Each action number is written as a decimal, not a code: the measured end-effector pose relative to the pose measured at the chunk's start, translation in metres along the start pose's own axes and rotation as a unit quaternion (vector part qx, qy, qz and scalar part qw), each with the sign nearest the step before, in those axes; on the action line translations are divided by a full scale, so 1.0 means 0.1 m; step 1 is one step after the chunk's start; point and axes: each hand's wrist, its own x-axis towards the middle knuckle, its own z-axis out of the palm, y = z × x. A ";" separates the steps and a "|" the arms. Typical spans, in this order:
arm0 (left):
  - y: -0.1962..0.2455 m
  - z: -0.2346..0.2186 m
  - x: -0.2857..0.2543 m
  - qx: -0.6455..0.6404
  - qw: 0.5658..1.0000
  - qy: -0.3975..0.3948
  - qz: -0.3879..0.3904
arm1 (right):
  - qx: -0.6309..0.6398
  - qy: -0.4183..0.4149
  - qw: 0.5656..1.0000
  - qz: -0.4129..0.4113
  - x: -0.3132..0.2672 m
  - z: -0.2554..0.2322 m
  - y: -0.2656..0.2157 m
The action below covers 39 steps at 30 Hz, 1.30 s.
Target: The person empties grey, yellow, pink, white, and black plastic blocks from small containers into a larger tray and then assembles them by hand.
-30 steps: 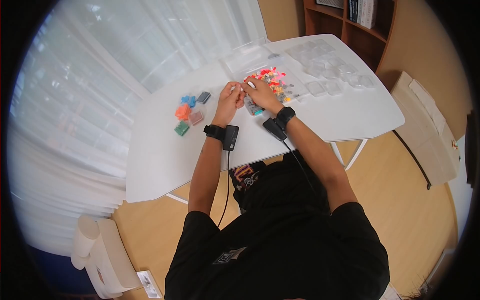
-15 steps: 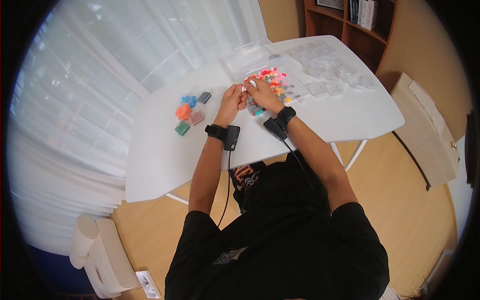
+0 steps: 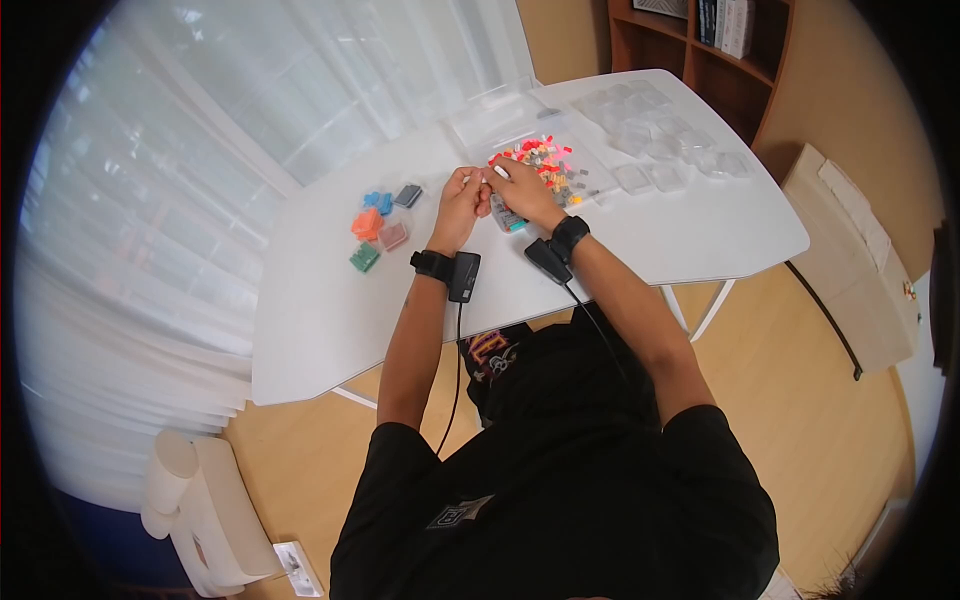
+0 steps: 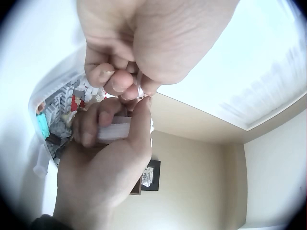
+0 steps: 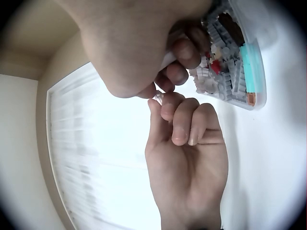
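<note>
Both hands meet over the near left part of a clear plastic box (image 5: 261, 99) of small loose building bricks (image 3: 545, 160). My left hand (image 3: 459, 208) pinches a tiny white brick (image 5: 159, 97) between thumb and index finger, its other fingers curled in. Against that brick come the thumb and index fingertips of my right hand (image 3: 527, 190). The right hand's curled fingers also hold a larger white block (image 4: 114, 132), partly hidden by them. Grey bricks, a few red ones and a teal piece (image 5: 253, 69) lie in the box beneath.
Left of the hands on the white table (image 3: 320, 310) sit blue (image 3: 378, 202), orange (image 3: 367, 224), green (image 3: 364, 257), reddish (image 3: 393, 235) and dark grey (image 3: 407, 194) brick groups. Several small clear containers (image 3: 665, 178) stand at the far right. Cables trail from both wrists.
The fingertips have shifted slightly around the white pieces, which showed more between the hands half a second ago. Both hands stay together in nearly the same place.
</note>
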 end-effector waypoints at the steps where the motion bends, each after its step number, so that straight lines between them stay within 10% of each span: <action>1: 0.00 0.00 0.00 0.000 1.000 0.000 0.000 | 0.000 0.000 1.000 0.000 0.00 0.00 0.02; 39: 0.03 -0.04 0.01 0.025 0.999 -0.028 -0.009 | 0.098 -0.031 0.994 0.033 0.05 -0.01 0.14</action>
